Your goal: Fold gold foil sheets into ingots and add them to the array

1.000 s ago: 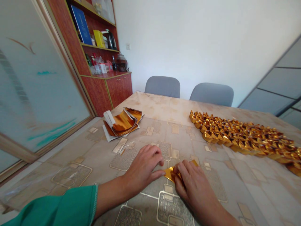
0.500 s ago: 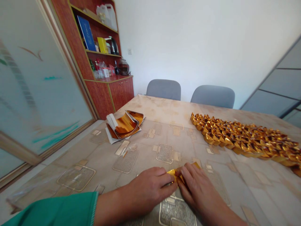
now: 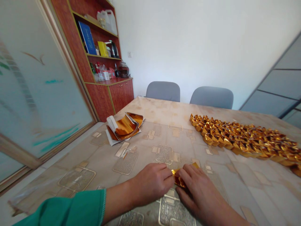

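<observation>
A small sheet of gold foil paper (image 3: pixel 179 178) lies on the patterned tablecloth near the front edge, pinched between both hands. My left hand (image 3: pixel 150 183) is curled with its fingertips pressing the paper's left edge. My right hand (image 3: pixel 196 188) covers the paper's right side, fingers closed on it; most of the sheet is hidden under the fingers. A green sleeve covers my left forearm.
A long heap of several folded gold paper ingots (image 3: pixel 242 139) runs across the table's right side. A stack of gold foil sheets (image 3: pixel 124 125) lies at the left. Two grey chairs (image 3: pixel 163 91) stand behind the table (image 3: pixel 94 157); a wooden cabinet (image 3: pixel 105 91) is at the back left.
Both hands have closed together on the gold paper and drawn slightly toward me; the flat sheet is now folded smaller between the fingertips. The camera tilted a little.
</observation>
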`<action>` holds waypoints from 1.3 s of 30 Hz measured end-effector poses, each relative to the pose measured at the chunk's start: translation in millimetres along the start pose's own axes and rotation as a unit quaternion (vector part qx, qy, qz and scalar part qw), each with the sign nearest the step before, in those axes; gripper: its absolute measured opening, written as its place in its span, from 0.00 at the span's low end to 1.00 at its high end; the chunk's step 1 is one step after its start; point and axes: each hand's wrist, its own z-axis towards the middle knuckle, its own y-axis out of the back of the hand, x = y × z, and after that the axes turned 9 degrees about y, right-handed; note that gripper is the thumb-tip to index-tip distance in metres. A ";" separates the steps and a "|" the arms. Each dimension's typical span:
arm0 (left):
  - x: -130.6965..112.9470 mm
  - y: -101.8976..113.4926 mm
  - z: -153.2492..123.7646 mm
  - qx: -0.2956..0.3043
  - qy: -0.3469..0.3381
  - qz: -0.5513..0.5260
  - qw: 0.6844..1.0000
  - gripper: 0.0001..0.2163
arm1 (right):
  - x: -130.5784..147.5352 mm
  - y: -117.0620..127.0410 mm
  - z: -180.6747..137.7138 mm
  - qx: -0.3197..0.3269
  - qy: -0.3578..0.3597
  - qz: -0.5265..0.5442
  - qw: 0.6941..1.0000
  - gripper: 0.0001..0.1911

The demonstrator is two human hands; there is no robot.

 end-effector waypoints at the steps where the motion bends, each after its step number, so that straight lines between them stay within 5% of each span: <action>1: -0.2 -0.8 0.2 -0.003 0.013 -0.008 1.000 0.11 | -0.9 -0.8 0.2 -0.002 0.006 -0.011 1.000 0.06; 8: 1.8 2.2 4.2 -0.006 0.062 -0.071 0.996 0.11 | -5.0 -1.2 0.5 -0.050 0.061 -0.073 0.994 0.09; 21: 23.6 13.8 6.4 -0.070 0.085 -0.031 0.993 0.14 | -7.6 24.5 -2.5 -0.105 0.021 -0.018 0.994 0.14; 28: 25.9 21.8 6.3 -0.110 0.206 -0.108 0.966 0.10 | -12.7 30.5 -2.3 -0.174 0.002 -0.068 0.982 0.14; 31: 8.6 21.8 7.7 -0.078 0.309 -0.340 0.885 0.10 | -11.1 32.6 -2.1 -0.205 -0.011 -0.121 0.971 0.14; 33: -6.9 17.7 11.5 -0.029 0.337 -0.552 0.762 0.17 | -6.1 30.7 -0.9 -0.205 -0.007 -0.135 0.969 0.14; 36: -23.9 10.4 20.8 -0.014 0.378 -0.702 0.603 0.28 | 3.5 23.2 2.6 -0.212 0.018 -0.135 0.968 0.13; 39: -24.1 8.2 28.9 -0.037 0.440 -0.709 0.549 0.24 | 7.5 15.6 5.9 -0.200 0.061 -0.138 0.968 0.07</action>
